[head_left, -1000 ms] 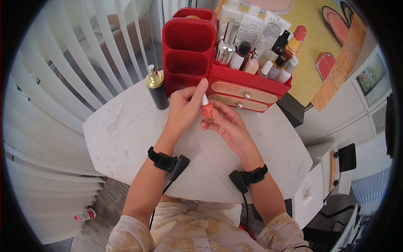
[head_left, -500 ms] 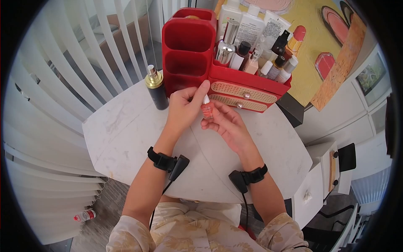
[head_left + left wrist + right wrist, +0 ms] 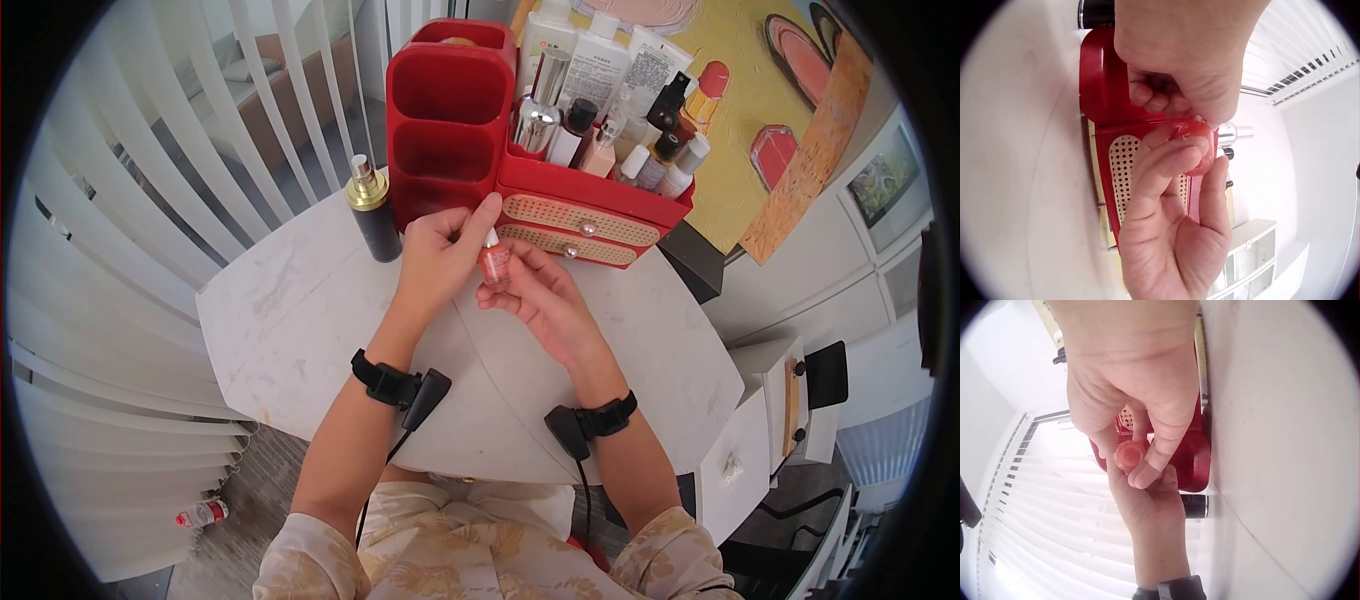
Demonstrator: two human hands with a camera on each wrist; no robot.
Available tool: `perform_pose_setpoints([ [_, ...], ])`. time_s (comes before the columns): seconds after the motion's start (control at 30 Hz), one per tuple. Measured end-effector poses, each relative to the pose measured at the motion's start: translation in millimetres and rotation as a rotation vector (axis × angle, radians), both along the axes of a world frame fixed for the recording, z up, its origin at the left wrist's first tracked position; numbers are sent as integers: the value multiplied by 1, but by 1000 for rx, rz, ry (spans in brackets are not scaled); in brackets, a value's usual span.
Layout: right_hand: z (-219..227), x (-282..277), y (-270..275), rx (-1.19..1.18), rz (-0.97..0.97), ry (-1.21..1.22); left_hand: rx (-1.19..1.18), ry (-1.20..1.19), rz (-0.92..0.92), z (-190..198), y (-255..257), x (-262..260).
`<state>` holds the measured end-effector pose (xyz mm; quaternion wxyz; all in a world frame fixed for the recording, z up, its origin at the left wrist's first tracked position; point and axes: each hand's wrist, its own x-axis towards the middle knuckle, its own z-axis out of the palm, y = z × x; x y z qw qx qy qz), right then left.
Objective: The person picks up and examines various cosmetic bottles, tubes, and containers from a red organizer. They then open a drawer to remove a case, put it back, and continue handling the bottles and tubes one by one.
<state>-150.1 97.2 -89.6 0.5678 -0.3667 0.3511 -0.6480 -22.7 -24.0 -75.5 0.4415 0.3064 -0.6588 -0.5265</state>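
Observation:
A small nail polish bottle (image 3: pixel 495 265), coral red with a white cap, is held up between both hands in front of the red organizer. My left hand (image 3: pixel 440 255) pinches the cap between the thumb and curled fingers. Lower down, the fingers and thumb of my right hand (image 3: pixel 550 300) grip the glass body. In the left wrist view the right fingers partly cover the coral bottle (image 3: pixel 1194 147). From the right wrist view I see the bottle's round base (image 3: pixel 1130 456), the cap being hidden behind it.
A red organizer (image 3: pixel 600 180) with open compartments, two woven-front drawers and several cosmetic bottles stands at the back of the white marbled table (image 3: pixel 300 300). Left of it is a black bottle with a gold collar (image 3: pixel 375 220). White vertical blinds (image 3: pixel 100 250) hang at the left.
The nail polish bottle has turned slightly, so that pale lettering on its side faces the head camera. My left thumb has shifted a little to the right; both arms stay almost still.

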Motion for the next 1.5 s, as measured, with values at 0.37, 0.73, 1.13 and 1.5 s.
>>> perform_pose_setpoints([
  [0.37,1,-1,2,-8,23,-40,47,37,-26,3,3,1],
  [0.73,-3,-2,1,1,68,-56,99,11,-38,3,4,1],
  [1.13,18,5,10,-60,149,116,-2,129,-27,3,-2,5],
  [1.5,111,-10,23,-339,-262,567,10,131,-40,0,-4,4],
])
